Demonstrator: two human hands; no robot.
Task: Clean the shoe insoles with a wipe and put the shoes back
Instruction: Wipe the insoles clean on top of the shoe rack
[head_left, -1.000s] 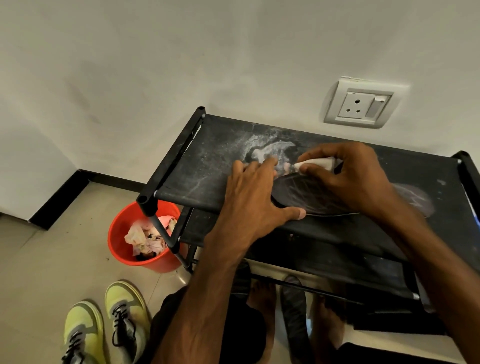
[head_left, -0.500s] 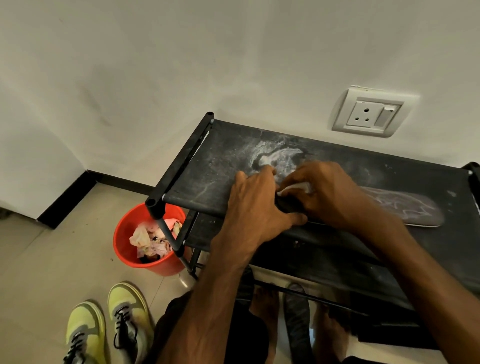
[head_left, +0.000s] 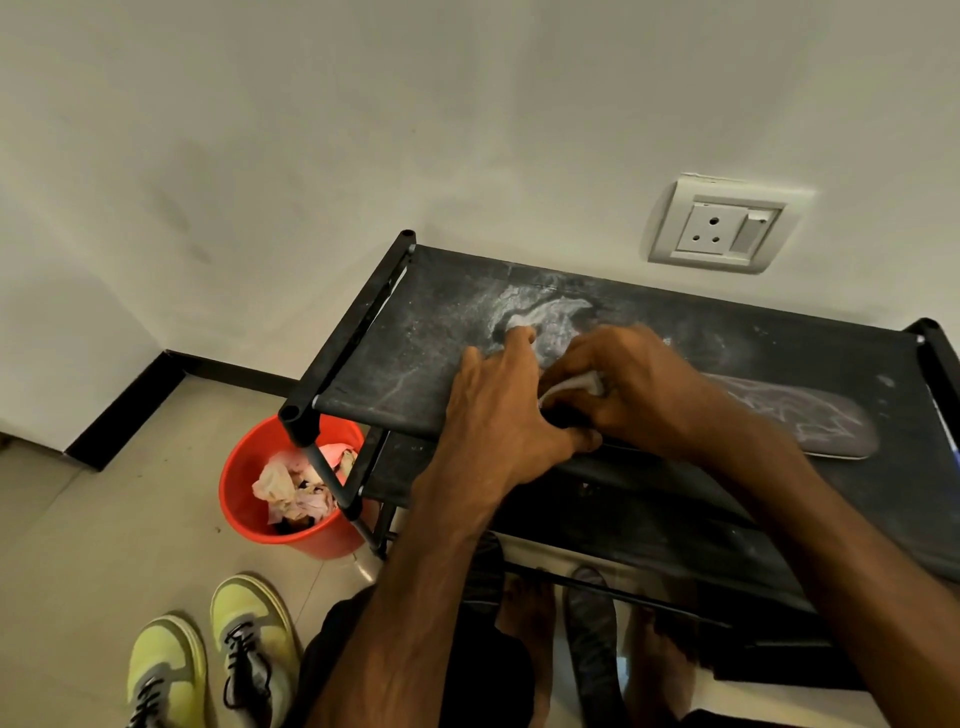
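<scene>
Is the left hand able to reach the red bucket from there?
Probably yes. The left hand presses on the rack; the red bucket stands open on the floor below its left end, only a thin leg partly in the way.

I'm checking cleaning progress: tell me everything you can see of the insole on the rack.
The insole is a dark, flat, long piece with a rounded right end and a thin pale edge. It lies flat along the front of the rack's top shelf. Pale streaks cover its visible surface. Its left end is hidden under both hands: the left hand rests over it, and the right hand grips a white wipe there.
</scene>
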